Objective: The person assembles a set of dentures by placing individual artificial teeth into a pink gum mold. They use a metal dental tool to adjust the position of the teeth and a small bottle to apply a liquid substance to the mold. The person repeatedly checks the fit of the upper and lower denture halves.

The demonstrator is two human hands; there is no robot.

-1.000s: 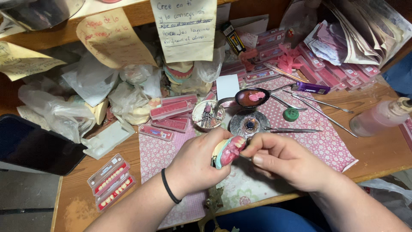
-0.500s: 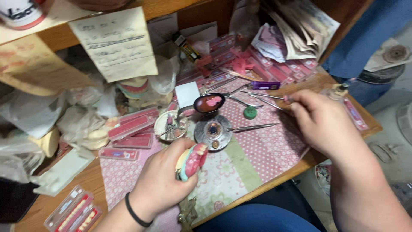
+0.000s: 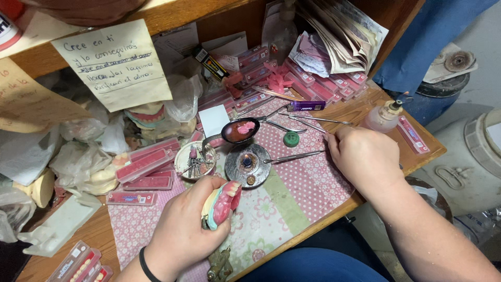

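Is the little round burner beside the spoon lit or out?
Lit: a small flame glows at the centre of the round metal burner, just below the spoon.

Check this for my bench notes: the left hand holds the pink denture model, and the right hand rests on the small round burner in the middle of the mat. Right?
Not quite. The left hand does hold the pink denture model, but the head view shows the right hand off at the mat's far right edge, at the thin metal tools, well apart from the round burner.
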